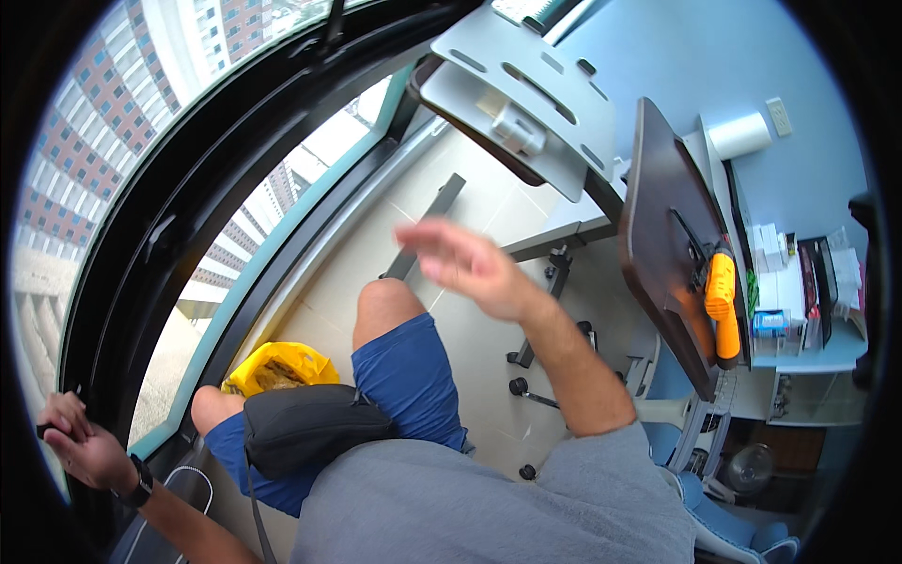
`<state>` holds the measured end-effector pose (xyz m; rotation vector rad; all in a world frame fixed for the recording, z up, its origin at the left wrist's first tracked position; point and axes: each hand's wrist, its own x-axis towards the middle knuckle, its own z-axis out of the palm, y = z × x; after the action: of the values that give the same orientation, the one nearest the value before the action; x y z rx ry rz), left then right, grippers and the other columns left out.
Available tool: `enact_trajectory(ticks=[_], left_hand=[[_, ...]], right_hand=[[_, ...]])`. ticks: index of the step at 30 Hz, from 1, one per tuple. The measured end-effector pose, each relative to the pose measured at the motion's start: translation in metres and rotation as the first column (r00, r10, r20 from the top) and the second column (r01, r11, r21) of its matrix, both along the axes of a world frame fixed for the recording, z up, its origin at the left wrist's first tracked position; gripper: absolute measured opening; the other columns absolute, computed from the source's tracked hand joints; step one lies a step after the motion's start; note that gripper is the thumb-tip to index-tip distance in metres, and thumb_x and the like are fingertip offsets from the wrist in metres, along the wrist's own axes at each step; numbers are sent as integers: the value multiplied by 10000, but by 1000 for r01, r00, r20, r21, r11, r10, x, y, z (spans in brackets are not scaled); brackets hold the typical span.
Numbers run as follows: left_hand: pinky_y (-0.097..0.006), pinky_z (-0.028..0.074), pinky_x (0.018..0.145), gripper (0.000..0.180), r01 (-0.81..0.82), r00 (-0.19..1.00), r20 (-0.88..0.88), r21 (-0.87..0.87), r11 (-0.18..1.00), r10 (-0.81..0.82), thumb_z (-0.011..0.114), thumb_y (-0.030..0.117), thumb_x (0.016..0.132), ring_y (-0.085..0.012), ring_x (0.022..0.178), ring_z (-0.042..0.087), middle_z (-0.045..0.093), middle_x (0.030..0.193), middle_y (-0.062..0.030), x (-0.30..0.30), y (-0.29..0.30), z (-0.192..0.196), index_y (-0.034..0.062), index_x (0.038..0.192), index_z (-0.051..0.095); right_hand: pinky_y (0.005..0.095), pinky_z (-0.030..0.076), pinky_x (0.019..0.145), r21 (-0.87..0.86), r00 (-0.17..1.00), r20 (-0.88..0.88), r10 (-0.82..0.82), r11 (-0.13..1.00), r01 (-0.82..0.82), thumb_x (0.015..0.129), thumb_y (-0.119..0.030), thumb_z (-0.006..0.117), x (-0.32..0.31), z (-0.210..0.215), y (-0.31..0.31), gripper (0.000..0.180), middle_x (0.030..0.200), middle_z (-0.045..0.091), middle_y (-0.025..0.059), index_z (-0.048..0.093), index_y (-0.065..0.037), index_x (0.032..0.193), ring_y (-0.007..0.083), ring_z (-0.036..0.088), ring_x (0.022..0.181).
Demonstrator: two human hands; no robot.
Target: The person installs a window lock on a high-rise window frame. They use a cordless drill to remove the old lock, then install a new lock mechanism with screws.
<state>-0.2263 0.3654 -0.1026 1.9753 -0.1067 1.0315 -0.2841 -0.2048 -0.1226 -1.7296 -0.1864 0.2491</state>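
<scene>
At the far left, my left hand (83, 446) is closed at the edge of the black window frame (122, 301), its fingers curled around a small dark window handle (43, 430). Part of that handle is hidden by the fingers. My right hand (460, 263) hangs in the air above my knee with the fingers stretched out and nothing in them. It is slightly smeared by motion. A black bag (315, 428) lies across my lap, its strap running down. Between my knees and the window sits a yellow plastic bag (272, 362), open at the top with brownish contents.
A dark brown tabletop (658, 226) stands to the right, bearing an orange power drill (722, 301). Ahead is a grey metal stand (526, 85) with slots. A blue chair (705, 503) is behind me at right. A white cable (202, 475) loops near my left forearm.
</scene>
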Motion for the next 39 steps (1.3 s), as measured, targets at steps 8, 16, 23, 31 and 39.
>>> enact_trajectory(ticks=[8,16,23,31,39], left_hand=[[-300,385,721,468,91,986,-140,-31,995,-94,183,325,1198,-195,709,361,376,814,-69,-5,18,7,33,913,412],[-295,398,773,469,209,953,-186,-161,965,-238,239,375,1191,-207,747,397,402,844,-69,-5,18,18,28,938,430],[-353,371,849,467,49,971,-217,-247,968,-104,221,383,1196,-203,756,309,289,837,-52,-10,-4,37,62,890,367],[-344,351,864,420,179,967,-78,-467,866,-242,328,371,1187,-184,740,252,230,821,-24,-14,20,29,94,872,317],[-320,331,818,418,38,993,-85,-438,898,-83,325,340,1192,-165,750,312,251,816,-25,-18,25,20,97,852,340]], right_hand=[[339,578,900,-594,347,-569,-745,665,452,947,-174,717,-284,-286,-57,316,1102,786,110,724,-2,1213,204,737,1017],[449,524,1075,-837,403,-515,-757,545,-45,936,-178,657,-364,-358,-74,396,1361,686,187,715,-58,1309,361,630,1288],[469,439,1190,-715,291,-689,-664,554,-426,965,-172,632,-299,-351,-128,499,1784,115,76,625,-105,1460,329,382,1531],[505,426,1149,-600,348,-739,-577,327,-730,1007,-214,633,-308,-427,-171,551,1769,145,59,559,-137,1547,295,393,1510],[511,439,1099,-629,339,-719,-607,362,-688,989,-220,649,-323,-471,-171,535,1703,212,89,590,-119,1511,294,425,1440]])
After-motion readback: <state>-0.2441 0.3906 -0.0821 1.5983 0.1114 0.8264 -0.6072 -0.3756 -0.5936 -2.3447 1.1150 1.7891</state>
